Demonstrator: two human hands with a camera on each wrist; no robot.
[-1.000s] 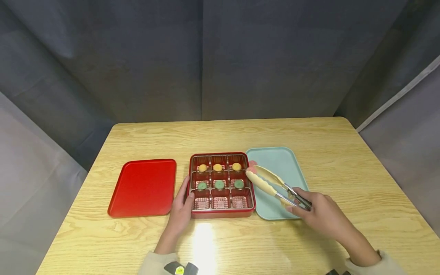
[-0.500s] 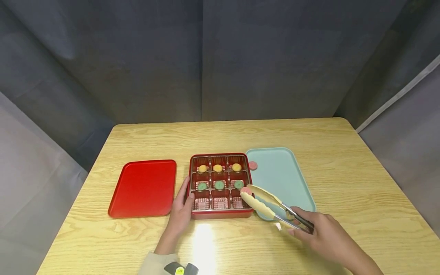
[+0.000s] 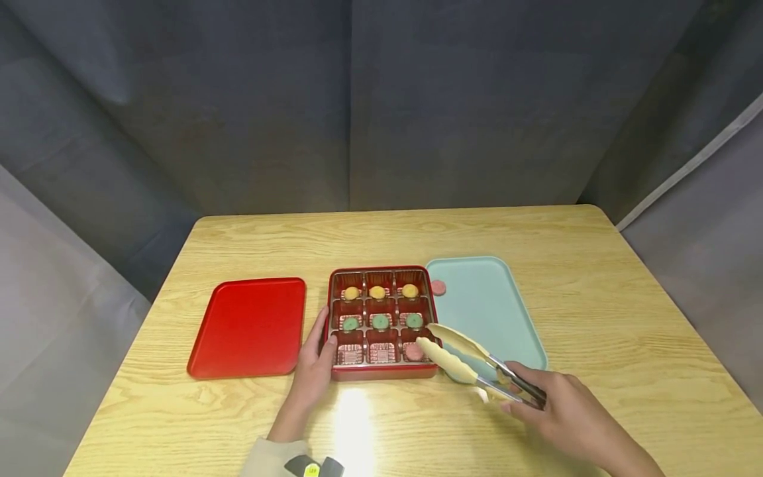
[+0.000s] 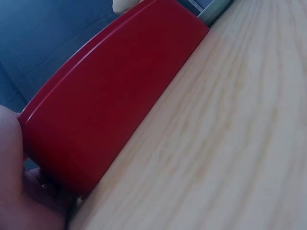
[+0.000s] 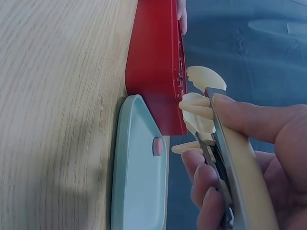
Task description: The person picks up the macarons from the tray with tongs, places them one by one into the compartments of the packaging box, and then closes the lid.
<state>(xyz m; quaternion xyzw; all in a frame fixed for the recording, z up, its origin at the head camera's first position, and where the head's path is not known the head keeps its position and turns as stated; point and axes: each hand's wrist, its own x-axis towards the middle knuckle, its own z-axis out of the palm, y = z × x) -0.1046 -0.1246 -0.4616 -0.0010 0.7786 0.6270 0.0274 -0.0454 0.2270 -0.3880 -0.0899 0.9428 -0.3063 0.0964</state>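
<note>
My left hand (image 3: pixel 312 363) grips the left side of a red box (image 3: pixel 387 374), its thumb over the rim near the front corner. Inside, a clear insert forms three rows of compartments: yellow round pieces (image 3: pixel 377 291) in the back row, green ones (image 3: pixel 380 321) in the middle. A pink round piece (image 3: pixel 413 352) lies in the front right compartment. My right hand (image 3: pixel 560 405) holds tongs (image 3: pixel 446 362) with cream scalloped tips and metal arms. Their tips are spread over the box's right edge, with nothing between them. The right wrist view shows thumb and fingers around the tongs' arms (image 5: pixel 240 167).
A pale blue tray (image 3: pixel 489 291) sits against the box's right side, with another pink piece (image 3: pixel 438 287) near its left edge. Left of the box lies a flat red tray (image 3: pixel 250 328). Dark curtains (image 3: pixel 381 106) hang behind the wooden table (image 3: pixel 507 232).
The tongs moved from the blue tray toward the box's front right with one pink piece, then spread and let it go into the front right compartment. The left hand has stayed put.
</note>
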